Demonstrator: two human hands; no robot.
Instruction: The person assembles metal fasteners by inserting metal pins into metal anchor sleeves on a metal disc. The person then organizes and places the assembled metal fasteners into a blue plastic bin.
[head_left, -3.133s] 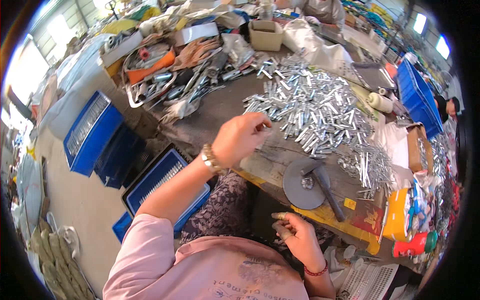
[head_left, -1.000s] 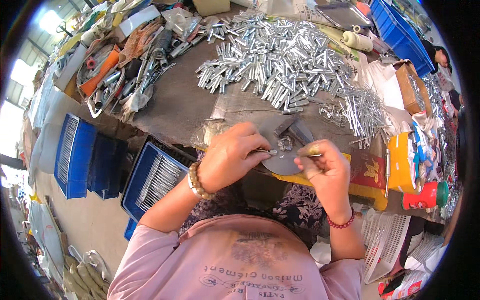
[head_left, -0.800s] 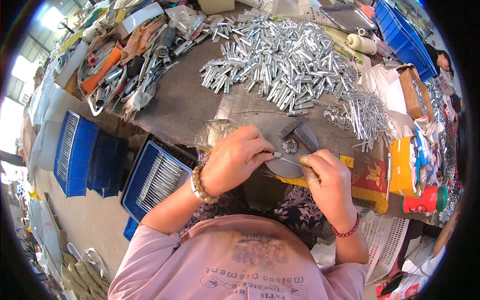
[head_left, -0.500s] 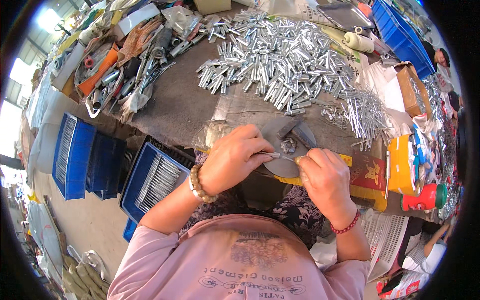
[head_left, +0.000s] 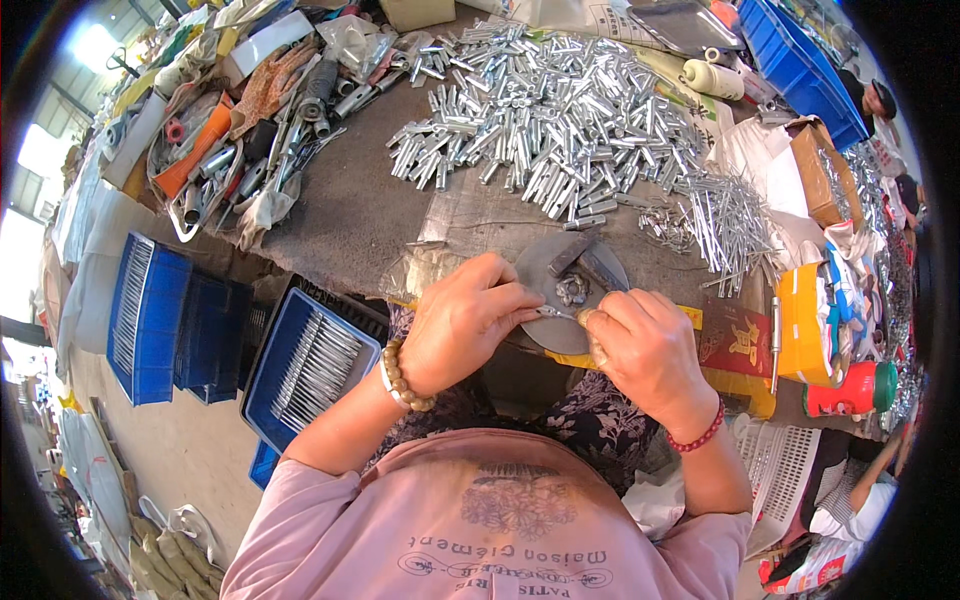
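In front of me, over the near rim of a round grey disc, my two hands meet at a small bright metal piece. My left hand pinches a short metal tube, mostly covered by the thumb and fingers. From the right, my right hand has its fingertips closed on a thin metal pin, whose end meets the tube or lies right by it. On the disc lie a dark metal block, like a hammer head, and a small cluster of metal rings.
Beyond the disc spreads a big heap of metal tubes, with thin pins to its right. Tools and gloves clutter the left. A blue bin of rods stands low left. A yellow box and red jar sit right.
My right hand has shifted slightly left and down, toward my left hand. Less of the pin shows between the fingertips. The left hand keeps its pinch, nearly in place.
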